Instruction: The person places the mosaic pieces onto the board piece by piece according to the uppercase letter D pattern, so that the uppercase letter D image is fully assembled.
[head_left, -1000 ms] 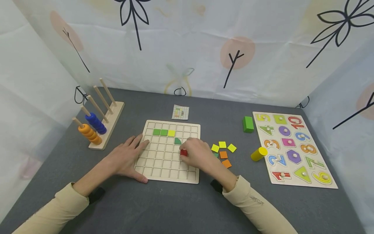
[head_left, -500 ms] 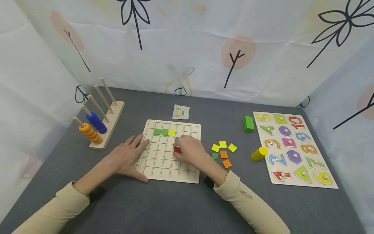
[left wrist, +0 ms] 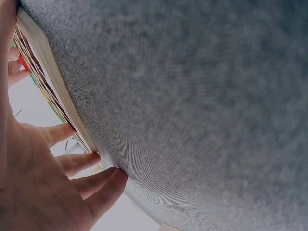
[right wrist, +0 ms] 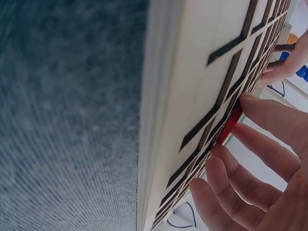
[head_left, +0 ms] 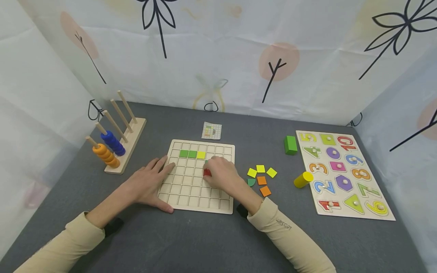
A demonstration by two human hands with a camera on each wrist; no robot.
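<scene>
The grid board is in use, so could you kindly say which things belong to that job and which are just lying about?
Likely for the job: grid board, placed tiles, red piece being held, loose tiles, printed card.

Apparently lying about: bead stacker, number puzzle, green block, yellow cylinder.

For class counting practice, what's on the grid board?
Two green squares, a yellow square, part of a green piece, and a red piece pinched by the right hand. What that hand and the left hand cover is hidden.

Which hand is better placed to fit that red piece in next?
Probably the right hand: it pinches the red piece at the gridded board. The left hand lies at the board's left edge, farther away.
</scene>
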